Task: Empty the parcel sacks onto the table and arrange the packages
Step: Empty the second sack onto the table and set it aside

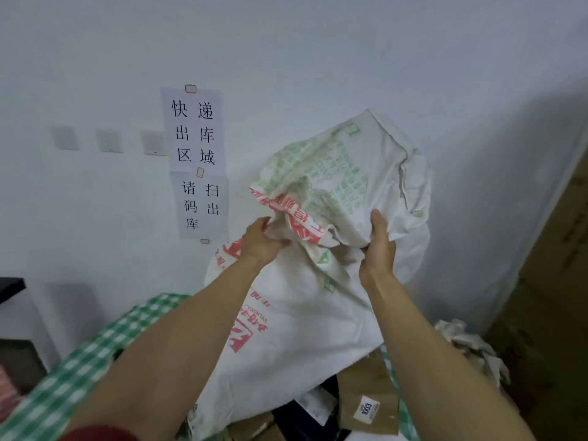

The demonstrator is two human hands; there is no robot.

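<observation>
A white woven parcel sack [299, 338] with red and green print is lifted upside down above the table, its bunched bottom end raised toward the wall. My left hand [262, 241] grips the crumpled fabric on the left of that end. My right hand [378, 246] grips the fabric on the right. Under the sack's lower opening lie packages: a brown cardboard box [370, 399] with a white label, a dark parcel [294, 415] and a white mailer [318, 404]. The table carries a green-and-white checked cloth [79, 370].
The white wall [318, 43] stands close behind, with paper signs [195, 154] taped to it. Tall cardboard boxes [550, 297] stand at the right. A crumpled white sack [471, 348] lies beside the table's right edge. A dark shelf [12, 288] sits at the left.
</observation>
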